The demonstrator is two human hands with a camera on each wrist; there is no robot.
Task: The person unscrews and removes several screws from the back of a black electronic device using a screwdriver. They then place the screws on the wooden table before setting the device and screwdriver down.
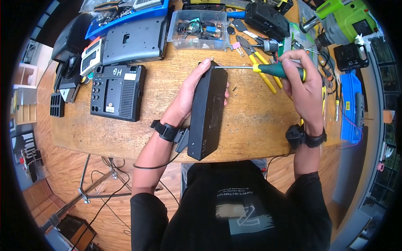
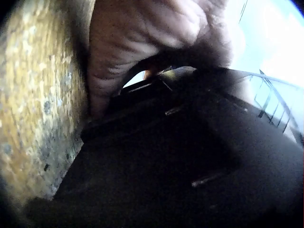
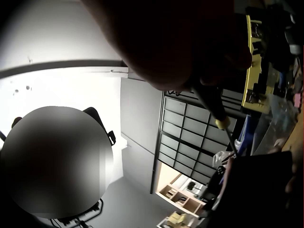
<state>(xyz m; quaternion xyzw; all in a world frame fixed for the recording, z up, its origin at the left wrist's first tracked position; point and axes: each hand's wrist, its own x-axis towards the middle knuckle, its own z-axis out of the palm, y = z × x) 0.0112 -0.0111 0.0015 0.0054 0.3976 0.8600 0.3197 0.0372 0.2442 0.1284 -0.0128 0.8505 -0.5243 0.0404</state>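
On its long edge over the wooden table, a flat black box-shaped device (image 1: 208,113) is held by my left hand (image 1: 187,94). The thumb lies at its far corner and the fingertips show past its right side. My right hand (image 1: 305,85) grips a screwdriver (image 1: 272,70) by its green and yellow handle. Its thin shaft points left, with the tip right at the device's far end, close to the left thumb. In the left wrist view, the dark face of the device fills the lower part below the hand (image 2: 147,38). The right wrist view shows the screwdriver (image 3: 211,102) from behind the hand.
Left on the table (image 1: 167,71) lies a black panel marked HQ (image 1: 115,92), with a larger grey device (image 1: 134,39) behind. Farther back stand a clear parts box (image 1: 199,31) and a blue tray (image 1: 125,19). Yellow-handled pliers (image 1: 264,77) lie under the screwdriver; a green drill (image 1: 347,21) stands right.
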